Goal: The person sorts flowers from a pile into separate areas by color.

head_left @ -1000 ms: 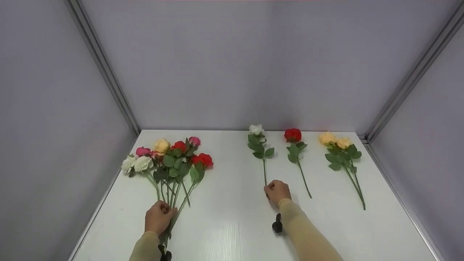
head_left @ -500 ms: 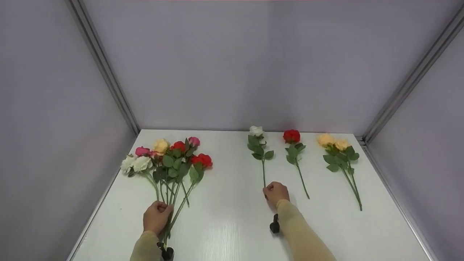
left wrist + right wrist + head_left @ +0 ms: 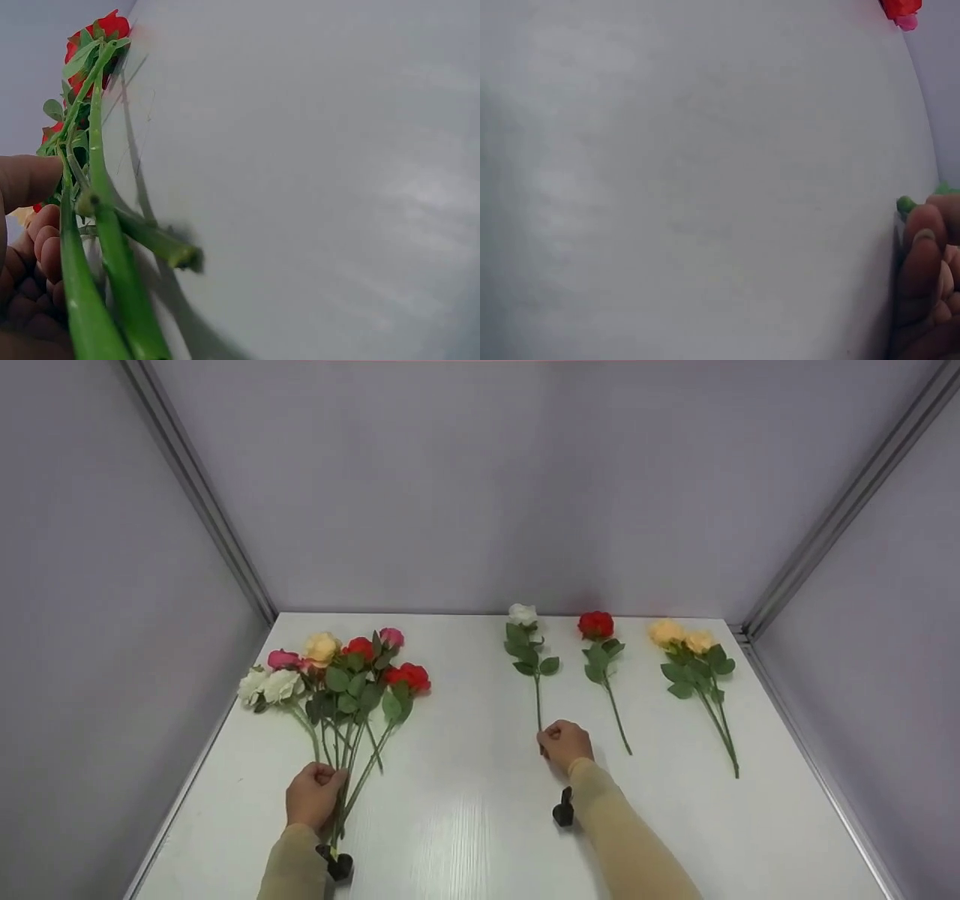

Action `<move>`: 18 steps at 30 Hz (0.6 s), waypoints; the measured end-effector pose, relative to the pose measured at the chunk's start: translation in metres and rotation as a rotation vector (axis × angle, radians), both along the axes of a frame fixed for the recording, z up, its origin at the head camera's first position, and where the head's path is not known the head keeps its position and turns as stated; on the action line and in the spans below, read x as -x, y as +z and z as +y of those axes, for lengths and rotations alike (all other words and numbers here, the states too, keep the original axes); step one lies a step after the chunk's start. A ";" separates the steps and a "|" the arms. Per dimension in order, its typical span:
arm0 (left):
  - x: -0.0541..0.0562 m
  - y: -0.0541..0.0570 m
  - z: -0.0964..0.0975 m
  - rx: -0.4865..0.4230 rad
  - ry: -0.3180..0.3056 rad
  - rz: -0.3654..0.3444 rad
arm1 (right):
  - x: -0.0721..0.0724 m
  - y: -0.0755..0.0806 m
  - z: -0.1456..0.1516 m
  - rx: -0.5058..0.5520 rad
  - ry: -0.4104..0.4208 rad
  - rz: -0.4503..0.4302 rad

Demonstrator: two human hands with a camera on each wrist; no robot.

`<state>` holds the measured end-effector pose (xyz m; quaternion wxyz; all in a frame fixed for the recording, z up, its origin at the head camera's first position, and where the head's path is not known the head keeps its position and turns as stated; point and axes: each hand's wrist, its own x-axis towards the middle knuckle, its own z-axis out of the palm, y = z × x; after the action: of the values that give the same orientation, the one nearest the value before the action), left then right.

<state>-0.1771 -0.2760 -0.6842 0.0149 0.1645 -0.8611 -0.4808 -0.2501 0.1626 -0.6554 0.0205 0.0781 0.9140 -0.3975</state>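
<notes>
My left hand (image 3: 311,795) holds a bunch of long-stemmed flowers by the stems. Its thumb and fingers close round several green stems (image 3: 112,255), whose cut ends point toward me. The heads include white flowers (image 3: 282,686), a yellow rose (image 3: 322,649), red roses (image 3: 409,678) and pink ones (image 3: 391,637), all lying on the table. With thumb and fingertips, my right hand (image 3: 568,742) pinches the lower stem of a single white rose (image 3: 523,615). That rose lies flat, and the green tip of its stem (image 3: 906,205) pokes out at the fingertips.
Right of the white rose lies one red rose (image 3: 596,625), and farther right a pair of yellow roses (image 3: 665,631). The white tabletop (image 3: 450,825) ends at a grey back wall (image 3: 420,495), with panels on both sides. A black wrist camera (image 3: 563,810) hangs from each sleeve.
The head view has tilted slightly, so everything sits a little higher and further left. My left thumb has drawn slightly closer to its fingers. The right hand keeps its pinch on the white rose.
</notes>
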 end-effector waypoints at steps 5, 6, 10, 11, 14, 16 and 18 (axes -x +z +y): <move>0.004 0.002 0.004 0.005 -0.001 0.009 | 0.001 0.001 0.007 0.062 0.010 0.019; 0.007 0.002 0.005 0.009 -0.003 0.011 | 0.002 0.002 0.009 0.078 0.011 0.024; 0.012 0.003 0.008 0.015 -0.014 0.006 | 0.002 0.002 0.016 0.137 0.005 0.030; 0.012 0.003 0.008 0.016 -0.016 0.003 | 0.002 0.001 0.016 0.147 0.004 0.034; 0.009 0.002 0.006 0.017 -0.021 -0.008 | 0.001 -0.002 0.015 0.157 0.010 0.045; 0.006 0.001 0.003 0.027 -0.018 -0.016 | 0.000 -0.004 0.013 0.153 0.027 0.053; 0.002 0.000 0.000 0.031 -0.009 -0.027 | -0.002 -0.007 0.010 0.151 0.055 0.060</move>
<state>-0.1788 -0.2760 -0.6839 0.0038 0.1666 -0.8694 -0.4651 -0.2482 0.1727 -0.6623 0.0098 0.0391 0.8834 -0.4668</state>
